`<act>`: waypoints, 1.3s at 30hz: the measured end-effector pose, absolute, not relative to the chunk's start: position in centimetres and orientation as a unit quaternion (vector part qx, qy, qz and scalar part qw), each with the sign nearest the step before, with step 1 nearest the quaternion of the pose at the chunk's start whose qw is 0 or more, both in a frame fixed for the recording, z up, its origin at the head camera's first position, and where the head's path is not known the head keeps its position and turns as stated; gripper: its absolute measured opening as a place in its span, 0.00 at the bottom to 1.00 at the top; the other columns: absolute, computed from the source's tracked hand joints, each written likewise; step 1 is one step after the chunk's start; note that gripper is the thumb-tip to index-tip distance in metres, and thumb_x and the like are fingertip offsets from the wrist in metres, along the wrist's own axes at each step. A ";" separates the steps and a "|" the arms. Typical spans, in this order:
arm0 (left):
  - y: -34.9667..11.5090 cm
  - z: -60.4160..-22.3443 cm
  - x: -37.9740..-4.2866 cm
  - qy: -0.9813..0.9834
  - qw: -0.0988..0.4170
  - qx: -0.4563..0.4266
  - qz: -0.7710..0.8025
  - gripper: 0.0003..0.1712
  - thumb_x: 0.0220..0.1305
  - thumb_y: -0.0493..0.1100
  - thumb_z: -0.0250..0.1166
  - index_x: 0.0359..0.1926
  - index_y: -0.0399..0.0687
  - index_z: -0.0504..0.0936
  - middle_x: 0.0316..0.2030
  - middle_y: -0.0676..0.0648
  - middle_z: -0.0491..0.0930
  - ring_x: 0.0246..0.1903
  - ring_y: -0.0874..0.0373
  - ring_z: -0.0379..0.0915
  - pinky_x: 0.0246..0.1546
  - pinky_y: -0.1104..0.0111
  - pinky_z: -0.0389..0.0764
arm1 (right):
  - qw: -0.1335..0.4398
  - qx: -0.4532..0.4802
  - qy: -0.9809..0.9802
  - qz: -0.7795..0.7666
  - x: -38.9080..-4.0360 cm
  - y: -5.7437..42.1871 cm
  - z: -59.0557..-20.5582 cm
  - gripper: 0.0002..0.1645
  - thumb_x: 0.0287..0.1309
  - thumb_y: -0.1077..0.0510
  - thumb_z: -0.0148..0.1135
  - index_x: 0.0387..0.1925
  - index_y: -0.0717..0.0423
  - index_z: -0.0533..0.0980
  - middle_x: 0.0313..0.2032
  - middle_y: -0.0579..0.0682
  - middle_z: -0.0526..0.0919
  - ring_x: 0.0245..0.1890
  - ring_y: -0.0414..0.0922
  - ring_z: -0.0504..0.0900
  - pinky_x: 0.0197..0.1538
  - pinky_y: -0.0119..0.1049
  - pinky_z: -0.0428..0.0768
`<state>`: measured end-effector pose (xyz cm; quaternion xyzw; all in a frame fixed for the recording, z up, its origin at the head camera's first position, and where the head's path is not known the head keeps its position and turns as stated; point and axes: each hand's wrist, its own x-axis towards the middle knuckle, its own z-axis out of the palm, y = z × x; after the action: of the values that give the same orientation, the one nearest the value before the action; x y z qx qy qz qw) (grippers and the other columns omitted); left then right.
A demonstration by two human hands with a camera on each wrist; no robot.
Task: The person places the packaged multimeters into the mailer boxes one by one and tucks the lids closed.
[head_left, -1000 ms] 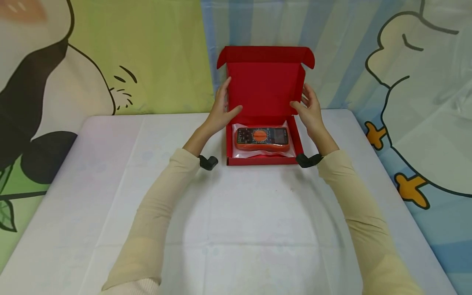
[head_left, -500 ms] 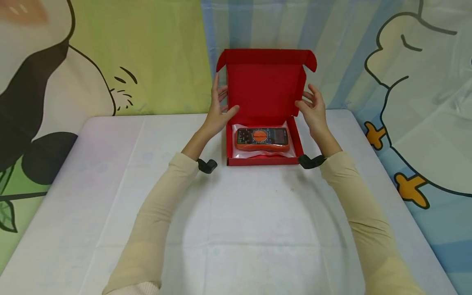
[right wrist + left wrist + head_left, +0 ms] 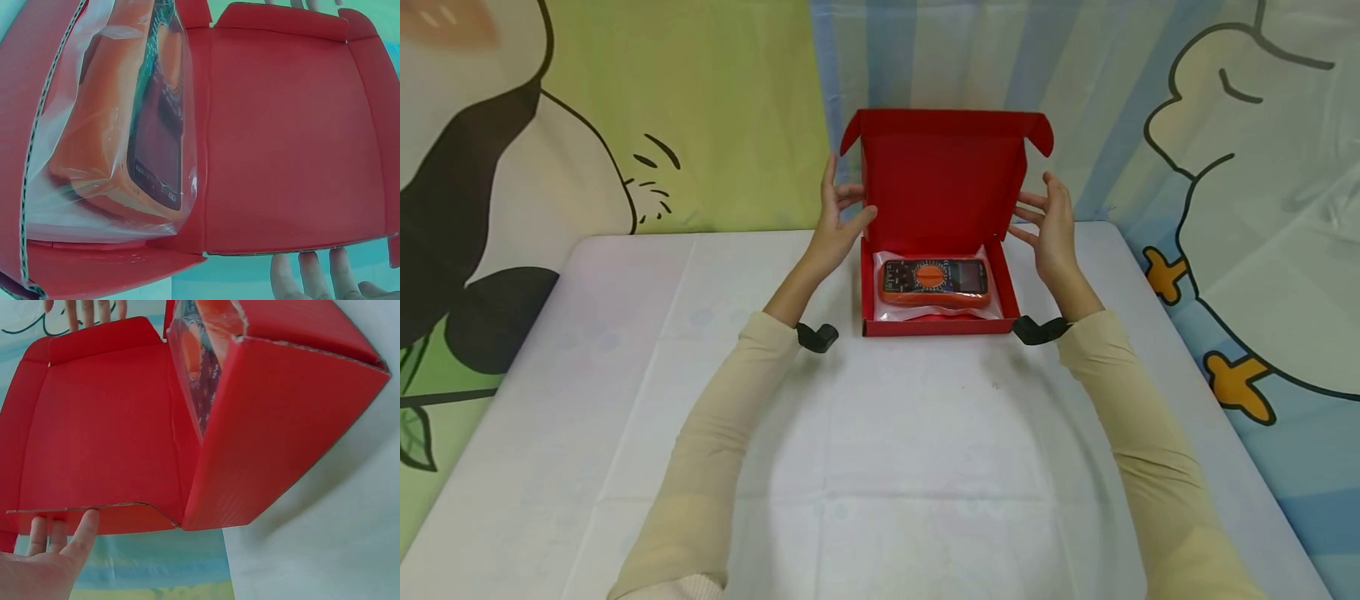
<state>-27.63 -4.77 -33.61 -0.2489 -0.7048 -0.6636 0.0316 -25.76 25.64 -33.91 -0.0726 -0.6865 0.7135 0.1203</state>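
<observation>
Forearms point forward; left hand and right hand, loosely spread, flank the raised lid of a red box holding a bagged multimeter, on a white-covered table before a printed backdrop.

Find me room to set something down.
Free: white tablecloth between left sleeve and right sleeve, in front of the red cardboard box; also left of the left sleeve. Crowded: the box, holding a bagged multimeter, and its raised lid, flanked by left hand and right hand.
</observation>
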 end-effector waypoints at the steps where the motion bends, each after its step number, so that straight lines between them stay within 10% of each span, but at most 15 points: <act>1: -4.9 -33.5 -27.6 -0.706 0.027 -0.245 -0.664 0.50 0.68 0.35 0.55 0.76 0.40 0.29 0.62 0.28 0.59 0.66 0.39 0.56 0.63 0.56 0.70 | 0.118 -0.073 -0.685 0.716 -25.7 25.7 -33.9 0.34 0.74 0.39 0.36 0.75 0.43 0.51 0.63 0.55 0.70 0.61 0.54 0.72 0.60 0.47 0.74; 21: -5.9 -35.9 -29.2 -0.658 -0.017 -0.246 -0.712 0.44 0.64 0.51 0.49 0.78 0.57 0.41 0.55 0.40 0.65 0.59 0.43 0.64 0.61 0.46 0.70 | 0.084 -0.067 -0.669 0.736 -24.9 27.8 -33.6 0.36 0.72 0.33 0.32 0.60 0.50 0.74 0.48 0.49 0.80 0.44 0.48 0.83 0.62 0.43 0.74; 30: -6.5 -36.0 -29.0 -0.654 -0.047 -0.253 -0.712 0.45 0.62 0.57 0.49 0.75 0.42 0.48 0.50 0.45 0.67 0.54 0.54 0.65 0.66 0.50 0.65 | 0.039 -0.023 -0.692 0.721 -24.3 28.9 -33.0 0.48 0.66 0.25 0.26 0.53 0.54 0.79 0.53 0.50 0.79 0.46 0.49 0.83 0.59 0.47 0.76; 39: -7.2 -34.9 -28.4 -0.694 -0.028 -0.281 -0.662 0.43 0.65 0.55 0.47 0.76 0.48 0.46 0.61 0.31 0.61 0.58 0.34 0.67 0.64 0.46 0.66 | 0.017 -0.017 -0.719 0.694 -23.9 29.1 -32.2 0.48 0.64 0.24 0.27 0.57 0.53 0.76 0.56 0.52 0.78 0.48 0.50 0.83 0.56 0.45 0.78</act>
<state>-28.36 -7.19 -34.94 -0.2811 -0.6944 -0.6618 -0.0280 -23.93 29.05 -32.20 -0.0166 -0.7193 0.6943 0.0169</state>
